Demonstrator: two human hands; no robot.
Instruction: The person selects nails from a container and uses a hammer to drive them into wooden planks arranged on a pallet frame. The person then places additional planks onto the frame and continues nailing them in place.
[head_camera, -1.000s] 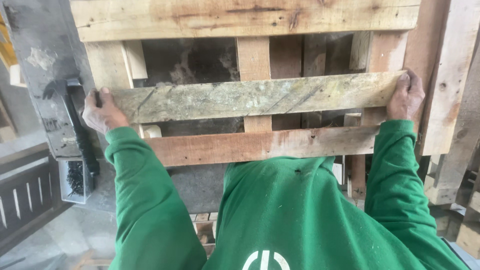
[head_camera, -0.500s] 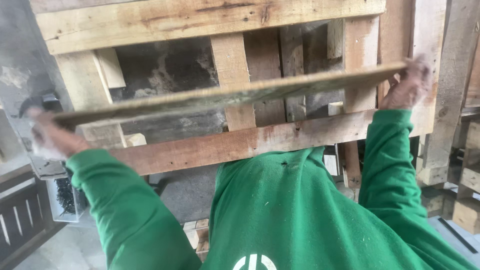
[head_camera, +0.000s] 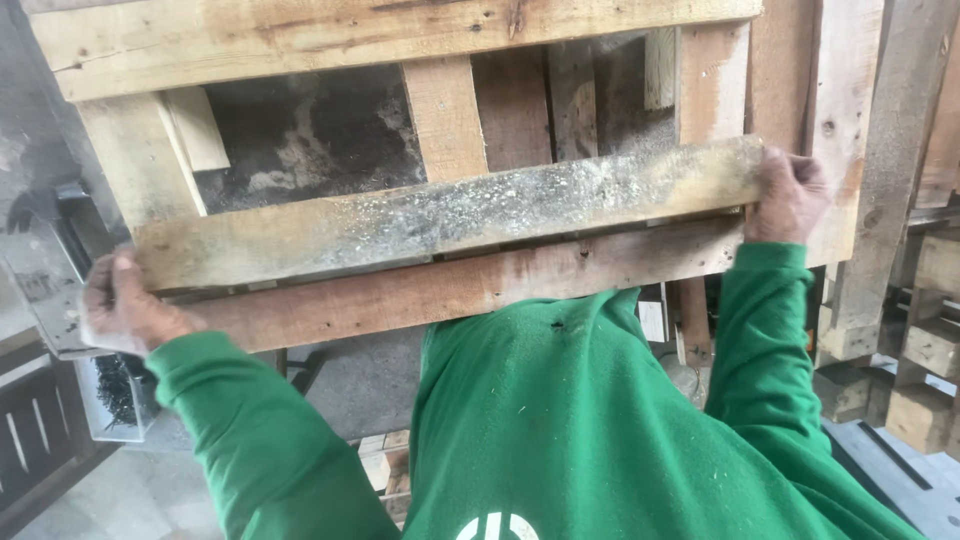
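**Both hands on the ends of a weathered board**

Your left hand (head_camera: 125, 310) is curled around the left end of the long, grey, mould-speckled wooden board (head_camera: 450, 210), fingers (head_camera: 105, 300) closed tight on it so that the board's end sits inside your grip. Just beyond those fingers, to the left, a grey metal bracket (head_camera: 45, 290) runs down the post, and below your knuckles stands a small clear container of dark screws (head_camera: 115, 390).

From your left fingers the board rises slightly toward the right, lying across the front of the pale wooden pallet (head_camera: 400, 40). It touches the reddish-brown lower slat (head_camera: 470, 285) directly beneath it and crosses the pallet's upright centre block (head_camera: 445, 115).

Your right hand (head_camera: 790, 200) grips the board's right end, fingers (head_camera: 805, 170) wrapped over its top edge and shut on the wood. Past those fingers, further right, upright wooden planks (head_camera: 900, 130) lean together, with stacked wooden blocks (head_camera: 925, 345) lower down. Your green sleeves (head_camera: 760, 330) fill the foreground.
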